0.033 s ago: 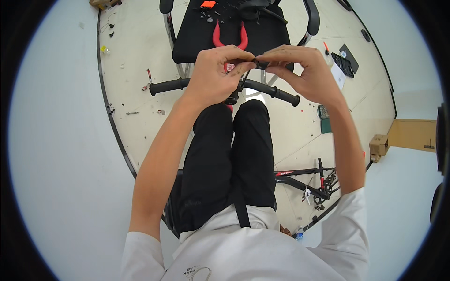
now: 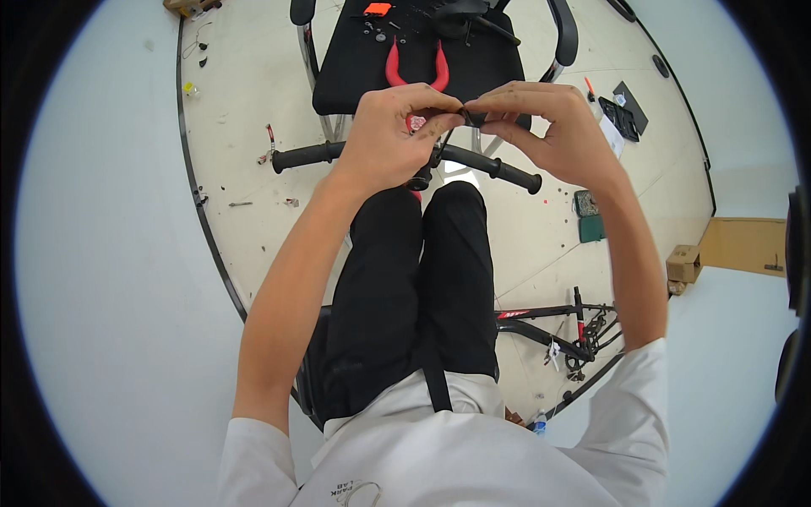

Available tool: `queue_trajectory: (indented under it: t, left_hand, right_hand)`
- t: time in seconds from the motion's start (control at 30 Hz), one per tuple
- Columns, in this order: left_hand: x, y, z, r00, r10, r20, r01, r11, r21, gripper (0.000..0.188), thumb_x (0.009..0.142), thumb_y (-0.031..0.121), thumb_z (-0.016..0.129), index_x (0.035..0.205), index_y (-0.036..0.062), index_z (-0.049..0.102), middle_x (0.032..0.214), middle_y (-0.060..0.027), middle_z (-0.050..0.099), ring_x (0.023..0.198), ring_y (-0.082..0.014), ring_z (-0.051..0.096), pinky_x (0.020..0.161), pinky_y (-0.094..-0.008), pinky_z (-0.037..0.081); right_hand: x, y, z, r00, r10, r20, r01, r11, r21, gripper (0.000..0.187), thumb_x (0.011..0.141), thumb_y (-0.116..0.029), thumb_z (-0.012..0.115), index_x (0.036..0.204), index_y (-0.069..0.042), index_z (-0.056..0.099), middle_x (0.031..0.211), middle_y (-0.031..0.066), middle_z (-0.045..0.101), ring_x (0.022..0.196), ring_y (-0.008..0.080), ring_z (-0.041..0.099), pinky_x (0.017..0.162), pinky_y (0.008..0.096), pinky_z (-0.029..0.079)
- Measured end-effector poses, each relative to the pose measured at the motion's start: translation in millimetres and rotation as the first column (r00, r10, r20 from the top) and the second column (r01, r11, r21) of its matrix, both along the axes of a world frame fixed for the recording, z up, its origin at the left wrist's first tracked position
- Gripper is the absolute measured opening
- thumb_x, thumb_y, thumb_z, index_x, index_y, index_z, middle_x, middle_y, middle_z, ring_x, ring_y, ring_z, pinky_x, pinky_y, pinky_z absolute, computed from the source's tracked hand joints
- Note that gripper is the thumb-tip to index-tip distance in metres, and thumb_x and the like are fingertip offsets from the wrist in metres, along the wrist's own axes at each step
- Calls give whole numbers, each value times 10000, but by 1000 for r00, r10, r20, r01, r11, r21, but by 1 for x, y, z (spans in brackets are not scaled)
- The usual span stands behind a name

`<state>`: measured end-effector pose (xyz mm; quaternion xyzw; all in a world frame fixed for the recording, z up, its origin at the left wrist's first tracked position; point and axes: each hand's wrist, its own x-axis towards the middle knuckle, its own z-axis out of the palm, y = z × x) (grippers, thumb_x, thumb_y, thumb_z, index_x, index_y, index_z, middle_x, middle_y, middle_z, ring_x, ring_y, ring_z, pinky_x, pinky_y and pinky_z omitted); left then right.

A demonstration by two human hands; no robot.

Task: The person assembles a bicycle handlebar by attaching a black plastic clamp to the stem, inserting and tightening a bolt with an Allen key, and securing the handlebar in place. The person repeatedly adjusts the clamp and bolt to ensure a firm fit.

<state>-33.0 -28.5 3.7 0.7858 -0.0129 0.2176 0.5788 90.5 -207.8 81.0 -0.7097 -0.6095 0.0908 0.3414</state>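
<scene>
In front of my knees, my left hand (image 2: 397, 135) and my right hand (image 2: 541, 127) meet fingertip to fingertip. Both pinch a small black piece (image 2: 475, 119); its exact kind is mostly hidden by my fingers. A thin black cable (image 2: 445, 140) runs down from it toward the middle of a bicycle handlebar (image 2: 473, 159). Black grips cover both handlebar ends, and the bar lies crosswise just beyond my knees. Past my hands, a red bicycle fork (image 2: 441, 72) has its two legs pointing away over a black chair seat (image 2: 342, 84).
Small metal parts, an orange item (image 2: 378, 9) and a black bicycle saddle (image 2: 460, 17) lie on the chair. A black bicycle frame (image 2: 541, 334) rests on the floor at right. Farther right are a black tool case (image 2: 621, 118) and a cardboard box (image 2: 683, 264).
My right forearm has swung slightly outward to the right. Both hands keep their pinch on the small black piece.
</scene>
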Motion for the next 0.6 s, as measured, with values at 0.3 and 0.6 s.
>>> queue_trajectory:
  t: [0.3,0.6]
  left_hand:
    - [3,3,-1,996,-87,-2,87,996,3,156,879,-55,688,1030,-39,727,944,-75,709,896,-144,662,854,-286,534]
    - [-9,-13,-26,994,79,78,-73,994,-83,156,815,18,787,963,-15,749,770,-87,696,679,-146,662,647,-267,516]
  right_hand:
    - [2,26,29,951,175,255,-122,970,-209,153,809,-87,770,925,9,745,826,123,685,756,306,672,669,344,539]
    - [-10,41,2,986,-166,-9,163,973,-164,185,821,-106,685,904,57,710,629,138,661,547,201,665,543,308,527]
